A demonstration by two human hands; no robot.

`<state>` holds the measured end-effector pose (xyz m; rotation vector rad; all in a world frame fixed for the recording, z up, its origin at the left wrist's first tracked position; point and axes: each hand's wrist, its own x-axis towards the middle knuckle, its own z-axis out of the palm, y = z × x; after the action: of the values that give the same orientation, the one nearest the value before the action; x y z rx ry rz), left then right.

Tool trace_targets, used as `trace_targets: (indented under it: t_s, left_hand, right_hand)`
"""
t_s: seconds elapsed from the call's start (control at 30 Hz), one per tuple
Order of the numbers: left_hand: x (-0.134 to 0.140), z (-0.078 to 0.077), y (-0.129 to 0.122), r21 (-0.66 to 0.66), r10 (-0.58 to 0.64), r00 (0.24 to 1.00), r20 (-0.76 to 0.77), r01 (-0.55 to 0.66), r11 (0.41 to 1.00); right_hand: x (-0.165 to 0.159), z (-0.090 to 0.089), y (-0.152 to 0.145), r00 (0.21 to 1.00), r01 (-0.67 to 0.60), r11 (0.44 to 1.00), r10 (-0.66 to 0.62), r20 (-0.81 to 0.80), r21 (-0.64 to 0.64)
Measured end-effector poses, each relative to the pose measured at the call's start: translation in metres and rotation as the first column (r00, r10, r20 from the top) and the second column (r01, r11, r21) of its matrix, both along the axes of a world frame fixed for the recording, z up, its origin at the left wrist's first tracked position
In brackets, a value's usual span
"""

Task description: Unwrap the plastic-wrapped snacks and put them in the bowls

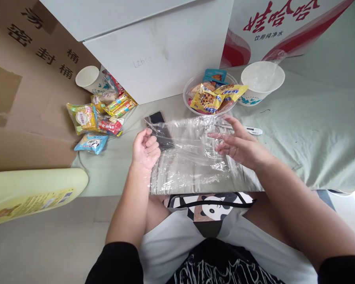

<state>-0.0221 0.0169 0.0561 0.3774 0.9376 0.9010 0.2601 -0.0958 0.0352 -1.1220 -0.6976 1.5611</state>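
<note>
A sheet of clear plastic [192,157], either a bag or cling film, is stretched out above the front of the table. My left hand [146,149] is closed on its left edge, the fingers curled in. At the other side my right hand [239,144] has its fingers spread, with plastic against the fingertips; whether they are inside or behind it I cannot tell. Through the plastic shows a dark phone [159,130] lying on the cloth. A white box cutter or pen-like tool [253,130] lies beyond my right hand.
Behind stands a clear bowl [187,100] of packaged snacks, beside a paper cup [262,85] with plastic in it. Snack packets [83,118] and another cup [87,77] lie left. Cartons [165,55] line the back; a yellow-green bottle [35,189] juts in at left.
</note>
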Motion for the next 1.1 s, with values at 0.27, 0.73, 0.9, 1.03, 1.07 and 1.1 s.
trace_targets:
  t_s: [0.27,0.73,0.9,1.03,1.07,1.1]
  left_hand:
    - [0.0,-0.008,0.002,0.154,0.026,0.994,-0.111,-0.008,0.988]
    - [0.007,-0.016,-0.009,0.41,0.166,0.918,-0.36,-0.004,0.912]
    - [0.006,-0.02,-0.007,0.461,0.182,0.914,-0.364,0.007,0.887]
    - [0.002,-0.031,-0.001,0.554,0.195,0.902,-0.386,0.058,0.83]
    - [0.001,-0.034,0.001,0.58,0.211,0.884,-0.418,0.081,0.81]
    - [0.0,-0.037,0.002,0.604,0.232,0.856,-0.462,0.112,0.789]
  right_hand:
    - [0.002,-0.008,0.002,0.967,0.055,0.998,-0.061,0.247,0.032]
    - [0.006,-0.009,0.001,0.853,0.193,0.941,-0.302,0.426,0.279]
    - [0.013,-0.012,0.004,0.761,0.292,0.903,-0.419,0.495,0.316]
    - [0.02,-0.013,0.003,0.682,0.23,0.914,-0.396,0.615,0.334]
    - [0.021,-0.013,0.003,0.626,0.219,0.916,-0.396,0.672,0.336]
    - [0.022,-0.013,0.003,0.558,0.211,0.917,-0.398,0.728,0.34]
